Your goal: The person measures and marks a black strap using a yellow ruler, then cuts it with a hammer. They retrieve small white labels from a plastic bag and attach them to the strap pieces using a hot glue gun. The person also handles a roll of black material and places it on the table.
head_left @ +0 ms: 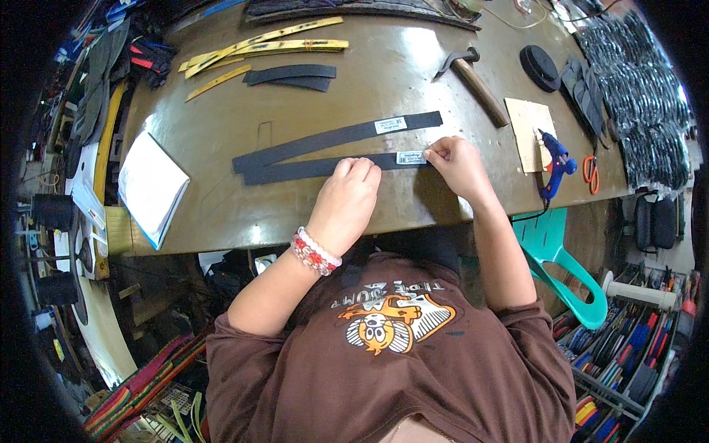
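Note:
Two black webbing straps lie on the table in a narrow V, their left ends overlapping. On the near strap (288, 170), my left hand (351, 193) is closed, fingertips pressed together over its middle. A white printed label (410, 158) sits toward that strap's right part. At this label's right edge my right hand (456, 166) pinches, thumb against forefinger; it covers the strap's right end. The far strap (317, 143) lies untouched, bearing a similar white label (389, 125). Whether the near label is fixed to its strap I cannot tell.
Beyond the straps lie yellow strips (281, 46) and short black pieces (292, 74). A hammer (478, 90), black webbing roll (540, 68), blue glue gun (555, 164) and orange scissors (591, 174) lie right. An open notebook (151, 184) is at left; a green chair (572, 284) stands below.

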The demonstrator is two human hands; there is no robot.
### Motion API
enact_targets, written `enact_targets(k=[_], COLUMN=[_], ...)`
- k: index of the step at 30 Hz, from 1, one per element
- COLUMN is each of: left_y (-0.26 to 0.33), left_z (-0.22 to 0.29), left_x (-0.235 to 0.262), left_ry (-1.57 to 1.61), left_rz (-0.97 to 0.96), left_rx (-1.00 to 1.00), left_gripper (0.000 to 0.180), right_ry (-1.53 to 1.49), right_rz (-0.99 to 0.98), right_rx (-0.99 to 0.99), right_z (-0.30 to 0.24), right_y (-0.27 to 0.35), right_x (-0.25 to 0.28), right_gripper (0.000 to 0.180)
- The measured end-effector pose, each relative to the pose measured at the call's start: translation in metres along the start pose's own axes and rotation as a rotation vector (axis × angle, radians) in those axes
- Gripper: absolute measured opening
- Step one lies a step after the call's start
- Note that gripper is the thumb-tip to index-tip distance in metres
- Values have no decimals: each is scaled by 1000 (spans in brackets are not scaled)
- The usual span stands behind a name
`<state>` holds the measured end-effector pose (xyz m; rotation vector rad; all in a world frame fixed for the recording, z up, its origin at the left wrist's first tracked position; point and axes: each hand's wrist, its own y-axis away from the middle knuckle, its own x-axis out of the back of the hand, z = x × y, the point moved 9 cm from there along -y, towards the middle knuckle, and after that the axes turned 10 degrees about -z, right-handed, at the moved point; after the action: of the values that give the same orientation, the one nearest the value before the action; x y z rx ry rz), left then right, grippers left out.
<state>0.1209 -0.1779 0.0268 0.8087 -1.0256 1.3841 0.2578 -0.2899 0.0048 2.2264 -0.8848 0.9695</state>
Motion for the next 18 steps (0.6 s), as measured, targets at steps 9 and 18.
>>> enact_targets(k=[9, 18], left_y=[-6, -8], left_z=[10, 15], left_x=[-2, -4], left_ry=[-125, -223], left_rz=[-69, -93], left_rx=[63, 56], left_gripper=[53, 52], right_ry=[-35, -2], right_rz=[-35, 22], right_rx=[-55, -33], right_z=[1, -6], right_y=[-2, 3], right_x=[-1, 0], right_gripper=[23, 21])
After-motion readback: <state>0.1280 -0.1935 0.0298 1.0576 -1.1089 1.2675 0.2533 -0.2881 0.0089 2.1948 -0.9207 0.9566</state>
